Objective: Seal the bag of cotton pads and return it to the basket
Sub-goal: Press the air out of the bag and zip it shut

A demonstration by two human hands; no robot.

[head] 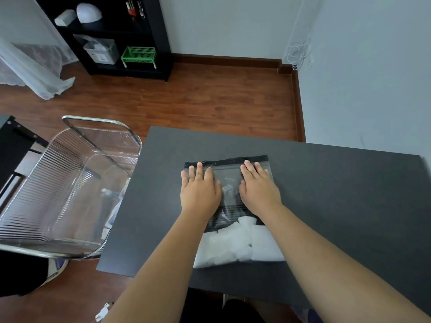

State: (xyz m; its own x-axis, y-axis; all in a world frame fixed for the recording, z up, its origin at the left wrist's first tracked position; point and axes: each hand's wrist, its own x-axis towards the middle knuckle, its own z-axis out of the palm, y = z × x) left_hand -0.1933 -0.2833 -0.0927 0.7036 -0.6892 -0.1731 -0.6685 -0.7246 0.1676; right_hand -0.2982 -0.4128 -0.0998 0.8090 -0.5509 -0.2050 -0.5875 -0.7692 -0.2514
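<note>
A clear zip bag (229, 183) with a black zipper strip along its far edge lies flat on the dark table (338, 194). White cotton pads (235, 245) fill its near end. My left hand (200, 190) and my right hand (257, 187) lie palm down on the bag's upper part, side by side, fingers spread and fingertips at the zipper strip. Neither hand grips anything. The clear plastic basket (70, 183) with a metal handle stands on the floor to the left of the table.
A few items lie at the bottom of the basket. A black shelf unit (121, 36) with a green crate stands against the far wall. White curtains hang at the far left. Wooden floor lies beyond the table.
</note>
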